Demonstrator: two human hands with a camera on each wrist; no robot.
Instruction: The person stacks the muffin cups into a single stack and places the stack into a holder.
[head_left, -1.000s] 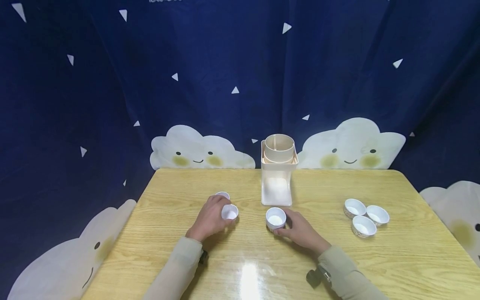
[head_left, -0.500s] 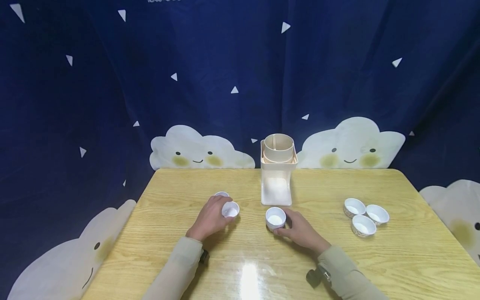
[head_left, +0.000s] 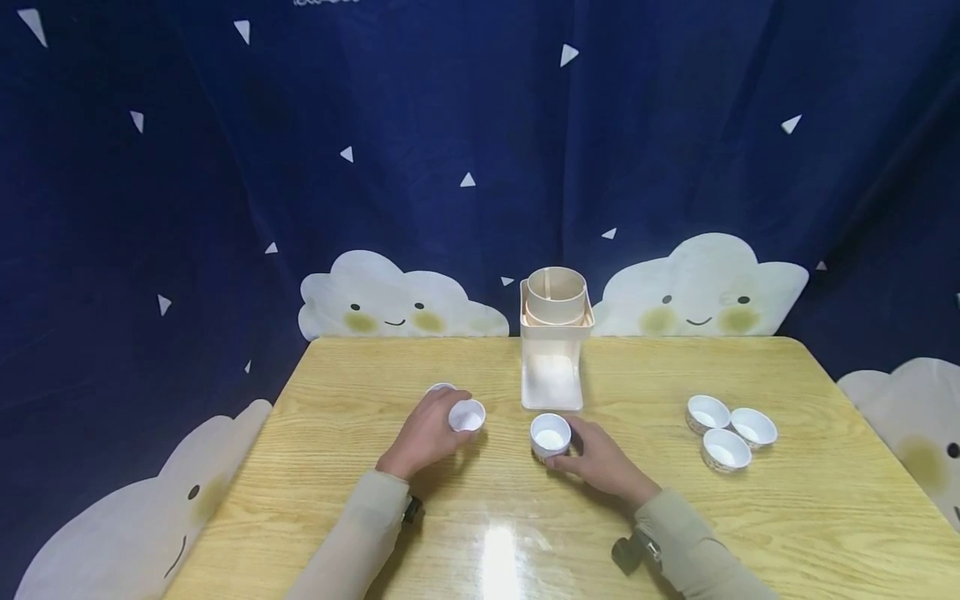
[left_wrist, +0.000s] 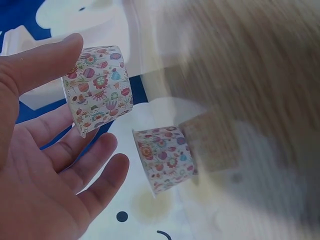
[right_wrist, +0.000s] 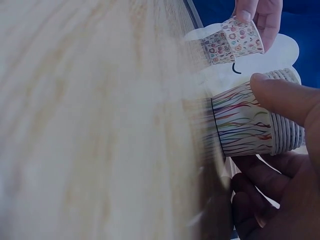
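Note:
My left hand [head_left: 426, 433] pinches a small white paper baking cup [head_left: 467, 416] near its rim. A floral print covers the outside of this held cup [left_wrist: 100, 87], which is lifted clear of the tabletop. Just behind the hand stands a second floral baking cup [left_wrist: 165, 157], mostly hidden in the head view. Farther right, my right hand [head_left: 600, 462] grips a stack of nested paper cups [head_left: 550, 436] between thumb and fingers. Colourful wavy stripes run along the stack's side, and several rims show layered together in the right wrist view. The stack stands upright on the table.
Behind the stack, a cream plastic stand [head_left: 551, 379] carries a round open-topped holder [head_left: 557, 296] near the table's back edge. Three white patterned cups [head_left: 726, 451] sit close together on the right of the wooden table [head_left: 750, 533]. A dark blue curtain [head_left: 420, 100] hangs behind.
My left hand has lifted its baking cup and moved it slightly right and away from me. The right hand and the stack have stayed put.

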